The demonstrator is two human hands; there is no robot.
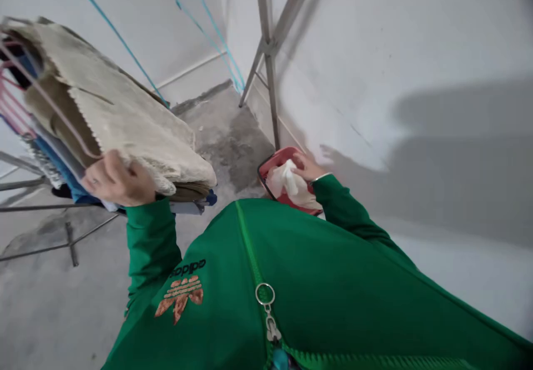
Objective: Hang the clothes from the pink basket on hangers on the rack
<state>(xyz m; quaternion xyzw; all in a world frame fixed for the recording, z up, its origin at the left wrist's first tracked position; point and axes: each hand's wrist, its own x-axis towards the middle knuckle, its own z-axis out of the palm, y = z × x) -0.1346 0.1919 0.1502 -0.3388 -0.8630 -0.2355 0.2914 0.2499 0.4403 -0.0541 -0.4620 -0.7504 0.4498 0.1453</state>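
Note:
My left hand (pixel 113 180) is closed on the lower edge of a beige cloth (pixel 120 115) that lies on top of a pile of laundry on a metal drying rack (pixel 39 206) at the left. My right hand (pixel 307 167) reaches down into a red basin (pixel 278 159) on the floor by the wall and grips a white cloth (pixel 289 181) lying in it. Both arms wear green jacket sleeves.
Blue and grey garments (pixel 62 167) hang under the beige cloth. A grey metal stand (pixel 270 65) rises in the corner behind the basin. Blue cords (pixel 208 20) run along the white wall. The floor is bare concrete (pixel 225 137).

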